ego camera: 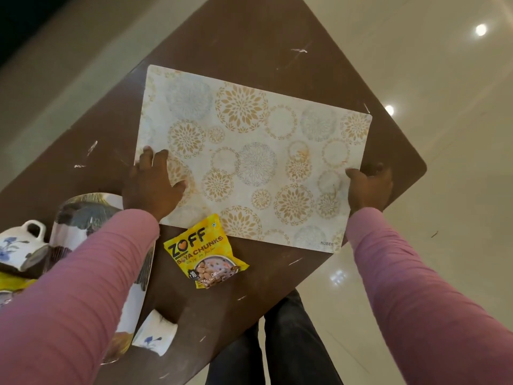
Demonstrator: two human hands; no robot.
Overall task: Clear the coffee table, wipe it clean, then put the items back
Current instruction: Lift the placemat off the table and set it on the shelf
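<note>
**Mat on table, both hands on its ends**

Placemat [249, 151] lay flat on the brown coffee table [249, 31], rotated off the table's edges. Cream, with gold and grey floral circles, "KUBER" printed at its near right corner. That right end overhung the table edge slightly.

Left hand [152, 184] sat palm-down on the mat's left end, fingers spread flat, not gripping. Right hand [369, 190] was clamped on the mat's right edge: thumb on top, fingers curled under or behind; underside not visible. Both sleeves pink.

Yellow "ZOFF Soya Chunks" packet [204, 259] lay on the table just below the mat's near edge, its top corner touching or overlapping the mat; couldn't tell which was on top.

Left of the packet, mostly hidden by the left arm: a patterned tray [83, 212] with grey and gold markings. White cup [22, 245] with blue flower lay at the far left, touching or on the tray; couldn't tell which. Second white cup [154, 337] with the same blue flower sat near the table's near edge, just beside the tray. Another bit of yellow packaging [14, 282] showed under the first cup.

Table surface had scattered white scuffs. Dark trousers [277, 343] visible below the table edge. Glossy cream floor [444, 134] around, with light reflections.
</note>
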